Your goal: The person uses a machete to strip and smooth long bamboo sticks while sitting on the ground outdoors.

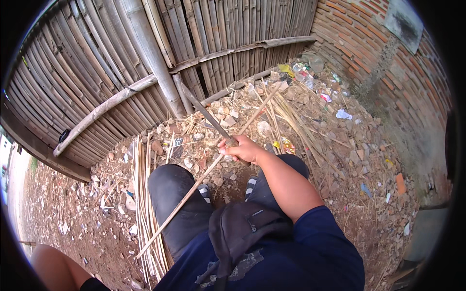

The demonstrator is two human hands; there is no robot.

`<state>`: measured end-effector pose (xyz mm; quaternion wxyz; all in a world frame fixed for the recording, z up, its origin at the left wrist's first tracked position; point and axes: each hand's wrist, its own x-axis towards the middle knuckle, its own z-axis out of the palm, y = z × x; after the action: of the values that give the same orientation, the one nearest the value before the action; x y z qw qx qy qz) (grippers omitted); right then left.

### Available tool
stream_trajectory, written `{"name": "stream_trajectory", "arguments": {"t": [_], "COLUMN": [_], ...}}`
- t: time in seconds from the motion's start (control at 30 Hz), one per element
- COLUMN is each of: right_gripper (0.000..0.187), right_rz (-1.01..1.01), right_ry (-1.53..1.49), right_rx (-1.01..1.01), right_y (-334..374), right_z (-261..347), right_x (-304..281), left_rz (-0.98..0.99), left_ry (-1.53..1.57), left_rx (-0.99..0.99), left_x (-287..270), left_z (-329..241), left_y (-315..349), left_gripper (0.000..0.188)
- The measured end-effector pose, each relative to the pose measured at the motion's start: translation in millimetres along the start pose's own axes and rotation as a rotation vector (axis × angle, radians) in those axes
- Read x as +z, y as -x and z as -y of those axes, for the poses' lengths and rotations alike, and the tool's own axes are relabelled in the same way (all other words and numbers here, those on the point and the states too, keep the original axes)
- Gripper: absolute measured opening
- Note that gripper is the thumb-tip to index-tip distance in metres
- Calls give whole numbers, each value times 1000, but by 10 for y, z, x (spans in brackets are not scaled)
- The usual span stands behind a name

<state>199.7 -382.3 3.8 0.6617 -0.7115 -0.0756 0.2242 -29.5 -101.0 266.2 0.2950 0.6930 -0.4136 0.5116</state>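
My right hand [245,149] is closed around the wooden handle of a long-bladed knife [208,116], in front of my knees. Its dark blade points up and left toward the bamboo wall. A long, thin bamboo strip [182,201] crosses the knife at my fingers and seems pinched there as well. The strip slants from beside my left thigh to the ground ahead. At the lower left shows my bent left arm [56,269]; its hand is out of view. Beside my left leg lies a bundle of pale split bamboo strips [145,218].
More split strips [298,121] lie ahead to the right. A bamboo wall [111,63] stands in front, meeting a brick wall [393,82] at the right. Rubble and litter [310,80] cover the ground. A dark bag [247,230] hangs at my lap.
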Motion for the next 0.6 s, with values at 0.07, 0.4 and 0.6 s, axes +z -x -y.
{"name": "stream_trajectory", "arguments": {"t": [0.07,0.4,0.6], "right_gripper": [26,27,26], "right_rz": [1,9,17], "right_ry": [2,9,15], "right_rx": [1,-8,1], "right_y": [-31,-31,-59], "right_z": [-12,-17,-71], "right_x": [-13,13,14], "left_rz": [57,148,153], "left_ry": [-31,-78,-69], "left_rx": [-62,-158,-186], "left_x": [115,290,277], "left_z": [2,32,21], "left_y": [124,374,379], "left_gripper": [67,68,68]}}
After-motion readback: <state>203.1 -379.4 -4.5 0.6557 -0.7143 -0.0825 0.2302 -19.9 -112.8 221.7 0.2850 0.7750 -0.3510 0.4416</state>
